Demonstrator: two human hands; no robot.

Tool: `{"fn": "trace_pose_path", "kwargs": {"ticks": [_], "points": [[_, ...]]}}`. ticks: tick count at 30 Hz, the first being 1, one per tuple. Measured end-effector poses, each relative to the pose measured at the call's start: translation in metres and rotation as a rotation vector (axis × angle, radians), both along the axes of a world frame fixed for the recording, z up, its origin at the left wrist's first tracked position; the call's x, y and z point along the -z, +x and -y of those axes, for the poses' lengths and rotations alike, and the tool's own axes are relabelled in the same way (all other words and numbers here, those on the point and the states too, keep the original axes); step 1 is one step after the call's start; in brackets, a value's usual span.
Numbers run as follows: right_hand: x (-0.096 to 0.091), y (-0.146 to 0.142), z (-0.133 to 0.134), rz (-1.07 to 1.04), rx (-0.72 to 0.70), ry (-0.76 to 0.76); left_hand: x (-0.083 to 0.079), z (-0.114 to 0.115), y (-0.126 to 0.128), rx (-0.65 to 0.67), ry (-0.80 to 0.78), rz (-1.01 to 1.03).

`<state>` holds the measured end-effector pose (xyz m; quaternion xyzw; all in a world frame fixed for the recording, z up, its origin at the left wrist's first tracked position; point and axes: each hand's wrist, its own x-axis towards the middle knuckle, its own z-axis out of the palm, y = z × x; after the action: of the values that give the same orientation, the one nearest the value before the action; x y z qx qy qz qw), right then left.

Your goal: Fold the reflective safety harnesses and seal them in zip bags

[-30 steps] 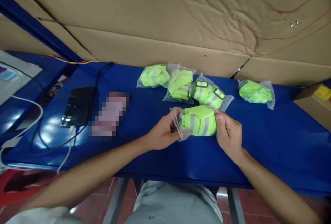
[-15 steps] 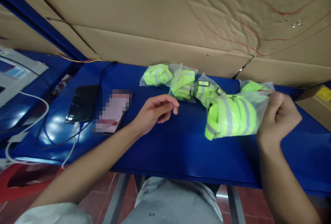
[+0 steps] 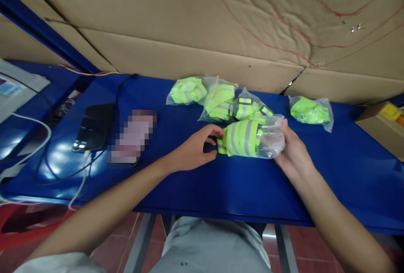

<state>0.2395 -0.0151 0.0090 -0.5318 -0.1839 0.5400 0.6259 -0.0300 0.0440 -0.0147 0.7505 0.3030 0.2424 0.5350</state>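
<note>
My right hand (image 3: 293, 149) grips the mouth end of a clear plastic bag (image 3: 274, 140). Inside, and poking out at its left end, is a rolled neon-yellow reflective strap (image 3: 241, 138) with grey bands. On the left, my left hand (image 3: 197, 149) curves toward the strap's end, thumb and fingers apart; its fingertips reach the strap, though whether they press on it I cannot tell. Just behind lie more bagged reflective straps: one bag (image 3: 187, 91) at the left, another (image 3: 220, 102) beside it, and one with black buckles (image 3: 249, 105).
A further bagged yellow strap (image 3: 309, 111) lies at the back right of the blue table (image 3: 195, 193). Leftward are a black device (image 3: 94, 125) with cables and a phone (image 3: 134, 136). A cardboard box (image 3: 380, 123) stands at the right, below a cardboard wall (image 3: 176, 20).
My right hand has brought the bagged strap leftward, in front of the buckled one. My left hand has moved slightly to the strap's left end, its thumb now spread from the fingers.
</note>
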Motion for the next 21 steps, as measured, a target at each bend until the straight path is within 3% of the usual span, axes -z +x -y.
{"fn": "trace_pose_path", "kwargs": {"ticks": [5,10,14,18,21], "points": [[-0.001,-0.009,0.002,-0.166,-0.11,-0.084,-0.001,0.01,0.007,-0.036,0.085,-0.135],[-0.008,-0.011,0.006,-0.186,-0.115,-0.203,-0.017,0.008,0.005,0.136,-0.249,-0.161],[-0.013,-0.008,0.004,-0.112,-0.033,-0.206,-0.028,0.007,0.002,0.138,-0.361,-0.128],[-0.018,0.002,0.003,-0.05,0.048,-0.165,-0.033,0.008,0.0,0.122,-0.271,-0.197],[-0.023,0.025,0.002,0.023,0.187,-0.063,-0.033,0.004,-0.004,0.033,-0.135,-0.23]]}}
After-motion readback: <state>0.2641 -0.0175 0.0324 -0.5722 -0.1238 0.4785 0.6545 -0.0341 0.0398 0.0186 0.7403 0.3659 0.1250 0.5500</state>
